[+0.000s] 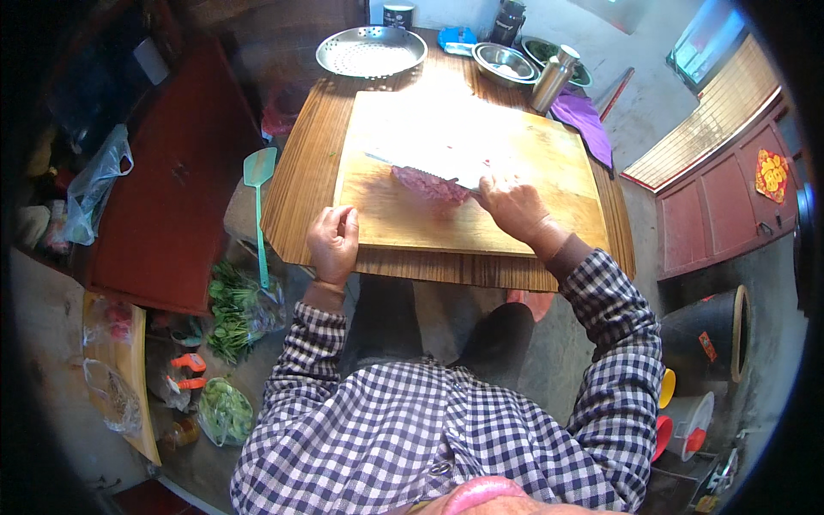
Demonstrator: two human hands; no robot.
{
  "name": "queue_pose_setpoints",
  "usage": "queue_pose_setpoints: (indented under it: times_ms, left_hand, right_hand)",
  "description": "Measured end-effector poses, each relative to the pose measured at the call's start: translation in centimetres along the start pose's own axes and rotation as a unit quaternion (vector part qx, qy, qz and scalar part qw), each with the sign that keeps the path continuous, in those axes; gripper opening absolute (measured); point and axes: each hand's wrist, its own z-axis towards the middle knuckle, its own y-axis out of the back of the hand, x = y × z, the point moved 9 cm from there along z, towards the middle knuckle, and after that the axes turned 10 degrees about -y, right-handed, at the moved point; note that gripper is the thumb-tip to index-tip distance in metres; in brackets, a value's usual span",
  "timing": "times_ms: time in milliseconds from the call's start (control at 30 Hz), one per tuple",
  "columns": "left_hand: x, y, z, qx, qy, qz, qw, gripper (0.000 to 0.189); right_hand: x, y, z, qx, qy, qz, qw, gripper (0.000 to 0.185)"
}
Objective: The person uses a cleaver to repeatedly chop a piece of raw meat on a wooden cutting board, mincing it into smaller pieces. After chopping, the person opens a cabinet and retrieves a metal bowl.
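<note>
My right hand [512,203] grips the handle of a kitchen knife [444,168]. Its broad blade slants up and to the left, washed out by strong glare. Just below the blade, and touching it, is a pile of chopped red meat [431,187] on a thick wooden cutting board [553,222]. A few small meat bits lie above the knife. My left hand [333,238] is curled into a loose fist at the board's front left corner, apart from the meat. No object shows in it.
A perforated steel tray [371,53] stands at the wooden table's [302,174] back left. Behind the board on the right are steel bowls [505,63], a metal flask [555,80] and a purple cloth [584,122]. A green fly swatter [260,206] leans at left, above bagged greens [232,315].
</note>
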Motion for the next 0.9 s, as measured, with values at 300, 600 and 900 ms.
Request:
queue_pose_setpoints:
  times_ms: [300, 600, 900]
  left_hand:
    - [0.5, 0.0, -0.5, -0.011, -0.01, 0.005, 1.0, 0.008]
    - [0.5, 0.1, -0.4, -0.012, -0.003, 0.002, 1.0, 0.008]
    - [0.7, -0.1, -0.4, -0.018, 0.004, -0.01, 1.0, 0.007]
  right_hand:
    - [-5.6, 9.7, -1.6, -0.089, -0.221, 0.275, 0.932, 0.029]
    - [-2.3, 0.6, 2.9, 0.177, -0.299, 0.27, 0.898, 0.044]
    - [-4.1, 5.9, 3.8, 0.032, -0.272, 0.253, 0.928, 0.041]
